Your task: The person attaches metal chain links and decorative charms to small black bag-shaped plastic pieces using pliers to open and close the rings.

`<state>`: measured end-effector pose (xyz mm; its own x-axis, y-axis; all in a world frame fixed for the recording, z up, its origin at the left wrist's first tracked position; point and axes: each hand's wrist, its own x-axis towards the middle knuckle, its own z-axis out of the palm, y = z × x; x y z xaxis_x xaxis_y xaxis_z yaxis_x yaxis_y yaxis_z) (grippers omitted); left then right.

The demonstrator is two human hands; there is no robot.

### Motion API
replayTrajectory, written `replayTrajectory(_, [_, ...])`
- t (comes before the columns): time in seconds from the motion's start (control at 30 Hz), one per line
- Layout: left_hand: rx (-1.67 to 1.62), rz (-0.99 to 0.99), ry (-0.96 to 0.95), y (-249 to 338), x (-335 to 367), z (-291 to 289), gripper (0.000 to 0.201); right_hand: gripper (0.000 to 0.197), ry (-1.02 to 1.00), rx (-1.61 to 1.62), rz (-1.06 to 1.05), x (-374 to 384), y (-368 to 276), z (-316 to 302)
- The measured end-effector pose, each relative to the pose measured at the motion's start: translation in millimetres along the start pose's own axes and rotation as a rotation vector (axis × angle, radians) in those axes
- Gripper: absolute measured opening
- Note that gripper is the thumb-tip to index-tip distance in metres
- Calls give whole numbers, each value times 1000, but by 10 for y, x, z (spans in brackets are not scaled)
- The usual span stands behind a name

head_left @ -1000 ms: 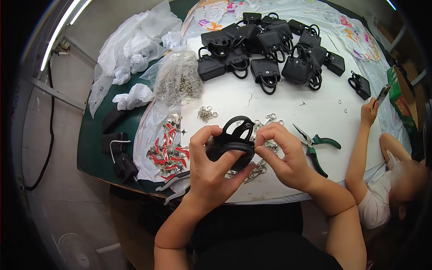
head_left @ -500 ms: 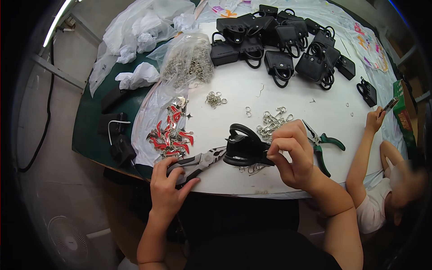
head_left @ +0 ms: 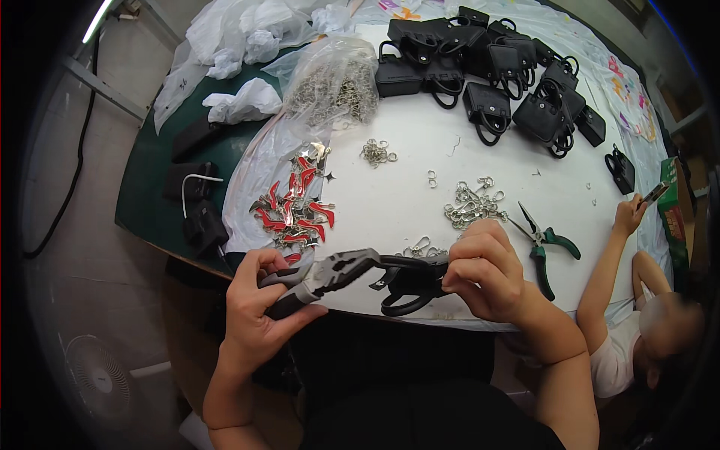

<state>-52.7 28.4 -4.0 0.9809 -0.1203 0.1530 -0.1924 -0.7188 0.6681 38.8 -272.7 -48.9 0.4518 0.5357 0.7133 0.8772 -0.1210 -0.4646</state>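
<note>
My left hand point(head_left: 251, 304) is wrapped around the grey-and-black handles of a pair of pliers point(head_left: 339, 271). The jaws of the pliers reach the looped handle of a miniature black handbag point(head_left: 416, 280); whether they grip it I cannot make out. That little bag is tilted above the table's front edge, pinched at its right end by the fingers of my right hand point(head_left: 491, 271). Just beyond it lie silver clasps point(head_left: 471, 202), with more partly hidden behind the bag. Red high-heel-shaped charms point(head_left: 300, 210) are heaped near my left hand.
Green-handled needle-nose pliers point(head_left: 541, 247) lie right of my right hand. Several black mini handbags point(head_left: 489, 105) are piled at the back. A clear bag of metal hardware point(head_left: 334, 86) stands beside crumpled plastic point(head_left: 244, 101). At the right, another person's hand point(head_left: 630, 216) holds a phone point(head_left: 655, 193).
The pliers have swung up in front of the bag's handle. The small bag has turned and dropped slightly toward me. The whole view has shifted a little.
</note>
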Motion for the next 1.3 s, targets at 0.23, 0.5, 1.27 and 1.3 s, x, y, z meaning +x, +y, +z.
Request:
replayTrajectory(0.23, [522, 252, -25, 322, 138, -73, 39, 31, -36, -5, 25, -6, -23, 46])
replayTrajectory(0.5, [614, 314, -26, 384, 155, -28, 38, 29, -4, 2, 22, -19, -41, 83])
replayTrajectory(1.27, [307, 88, -86, 12, 190, 24, 38, 68, -237, -580, 717, -658, -235, -927])
replayTrajectory(1.3, [315, 126, -92, 11, 221, 23, 39, 72, -287, -689, 768, -771, -263, -984])
